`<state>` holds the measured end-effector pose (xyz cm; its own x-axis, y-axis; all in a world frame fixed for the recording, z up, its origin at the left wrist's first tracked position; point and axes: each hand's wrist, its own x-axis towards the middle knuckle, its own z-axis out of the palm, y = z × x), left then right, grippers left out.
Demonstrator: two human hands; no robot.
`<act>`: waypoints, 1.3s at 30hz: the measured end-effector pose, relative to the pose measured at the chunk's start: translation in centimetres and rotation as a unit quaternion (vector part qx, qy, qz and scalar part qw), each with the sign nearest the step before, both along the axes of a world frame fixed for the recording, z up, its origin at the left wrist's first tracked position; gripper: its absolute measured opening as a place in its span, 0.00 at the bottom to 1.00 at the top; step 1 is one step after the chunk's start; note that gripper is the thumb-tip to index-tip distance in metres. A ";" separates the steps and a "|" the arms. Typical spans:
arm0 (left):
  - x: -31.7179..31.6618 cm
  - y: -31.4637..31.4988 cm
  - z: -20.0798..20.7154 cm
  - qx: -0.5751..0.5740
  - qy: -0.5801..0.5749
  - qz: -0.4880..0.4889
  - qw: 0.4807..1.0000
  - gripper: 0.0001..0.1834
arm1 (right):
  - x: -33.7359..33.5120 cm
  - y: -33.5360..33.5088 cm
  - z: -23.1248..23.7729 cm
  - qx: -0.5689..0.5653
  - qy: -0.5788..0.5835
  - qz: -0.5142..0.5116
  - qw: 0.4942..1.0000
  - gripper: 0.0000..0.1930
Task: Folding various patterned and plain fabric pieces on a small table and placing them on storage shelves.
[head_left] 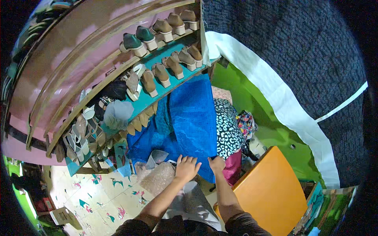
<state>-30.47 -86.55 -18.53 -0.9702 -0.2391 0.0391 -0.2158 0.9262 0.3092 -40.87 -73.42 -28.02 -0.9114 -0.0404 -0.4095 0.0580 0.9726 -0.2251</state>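
Observation:
A large blue woven sack point(193, 118) is spread in front of me below the shoe shelf, and I cannot see what is under it. My left hand point(188, 169) lies on its near part with the fingers stretched out. At the sack's near right edge, my right hand point(216, 164) is closed on the blue material. Clear crinkled plastic point(157, 179) lies just left of my left hand. Fabric with a black-and-white animal print point(228, 128) bulges out along the sack's right side, above a magenta cloth point(232, 169).
Heeled shoes line a teal shelf point(143, 103) at the upper left. An orange board-like surface point(271, 192) stands close to my right forearm. Coloured scraps point(121, 212) litter the tiled floor. A white-edged dark patterned cloth point(283, 47) hangs at the right before a green wall.

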 end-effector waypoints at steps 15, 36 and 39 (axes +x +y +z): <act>2.3 -0.7 2.2 0.009 -0.016 -0.097 0.995 0.26 | 5.7 -0.5 12.4 -0.238 0.149 0.122 0.952 0.09; 5.2 11.0 19.0 0.096 -0.172 -0.724 0.661 0.34 | 30.4 18.6 30.4 -0.143 0.166 0.273 0.937 0.04; 8.7 14.4 20.2 0.037 -0.128 -0.736 0.664 0.32 | 35.3 21.9 32.3 -0.150 0.190 0.252 0.937 0.05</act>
<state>-21.76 -72.19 1.68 -0.1271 0.9832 -0.1313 0.8518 0.1761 0.4934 -5.57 -51.47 4.24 -0.8229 -0.5668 0.0393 -0.5320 0.7443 -0.4037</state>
